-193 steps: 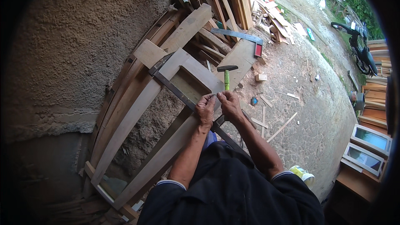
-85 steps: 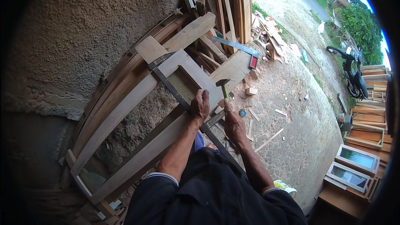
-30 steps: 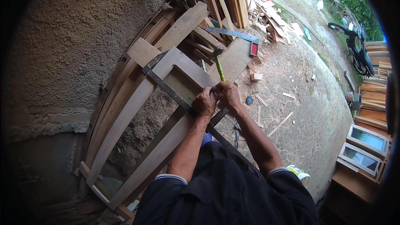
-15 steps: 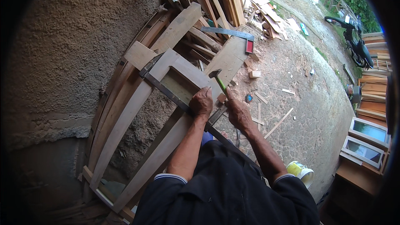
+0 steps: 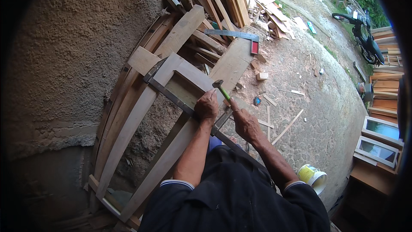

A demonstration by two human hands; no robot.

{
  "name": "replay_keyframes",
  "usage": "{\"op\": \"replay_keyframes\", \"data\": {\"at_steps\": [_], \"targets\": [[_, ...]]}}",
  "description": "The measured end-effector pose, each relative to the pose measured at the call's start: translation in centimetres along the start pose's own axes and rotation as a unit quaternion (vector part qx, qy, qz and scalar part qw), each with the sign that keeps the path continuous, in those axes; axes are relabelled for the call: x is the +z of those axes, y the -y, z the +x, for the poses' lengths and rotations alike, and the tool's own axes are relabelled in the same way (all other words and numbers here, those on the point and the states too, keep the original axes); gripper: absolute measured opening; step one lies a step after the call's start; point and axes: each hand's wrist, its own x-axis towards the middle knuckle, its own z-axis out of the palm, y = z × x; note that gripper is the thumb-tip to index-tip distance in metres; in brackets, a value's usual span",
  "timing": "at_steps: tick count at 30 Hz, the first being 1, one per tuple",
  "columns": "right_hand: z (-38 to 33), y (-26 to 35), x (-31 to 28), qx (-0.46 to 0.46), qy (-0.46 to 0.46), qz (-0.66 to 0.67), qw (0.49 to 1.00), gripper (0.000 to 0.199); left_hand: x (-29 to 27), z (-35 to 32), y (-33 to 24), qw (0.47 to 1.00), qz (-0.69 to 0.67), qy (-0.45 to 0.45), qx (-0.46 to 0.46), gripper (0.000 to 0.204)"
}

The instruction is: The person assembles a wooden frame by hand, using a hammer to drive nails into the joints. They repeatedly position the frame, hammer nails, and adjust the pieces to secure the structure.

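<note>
My right hand (image 5: 246, 125) is wrapped round the green handle of a hammer (image 5: 224, 93). The hammer's dark head is just above my left hand (image 5: 207, 105), over the corner of a pale wooden frame (image 5: 192, 74). My left hand rests on the frame with its fingers pinched together; whatever they hold is too small or hidden to name. A long dark metal bar clamp (image 5: 171, 96) lies across the frame and passes under my left wrist. The frame's two long side rails run toward the lower left.
A try square (image 5: 234, 34) with a red-marked stock lies on a plank (image 5: 231, 66). Lumber leans by the rough wall (image 5: 81, 51). On the ground are a tape measure (image 5: 257, 101), wood strips, offcuts and a bucket (image 5: 312, 178). A motorcycle (image 5: 364, 38) stands far right.
The hammer head has come down and slightly left, closer to my left hand. My left hand stays in place on the frame. The view has shifted slightly.
</note>
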Motion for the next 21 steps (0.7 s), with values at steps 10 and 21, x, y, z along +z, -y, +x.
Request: {"op": "replay_keyframes", "data": {"at_steps": [10,21], "targets": [[-0.3,0.2,0.5,0.005,-0.017,0.001,1.0,0.073,0.0,0.0,-0.2,1.0,0.018,0.004,-0.021,0.024],[-0.2,0.8,-0.5,0.01,0.01,-0.041,0.999,0.076,0.1,0.0,0.2,0.999,0.006,0.022,-0.044,0.02]]}}
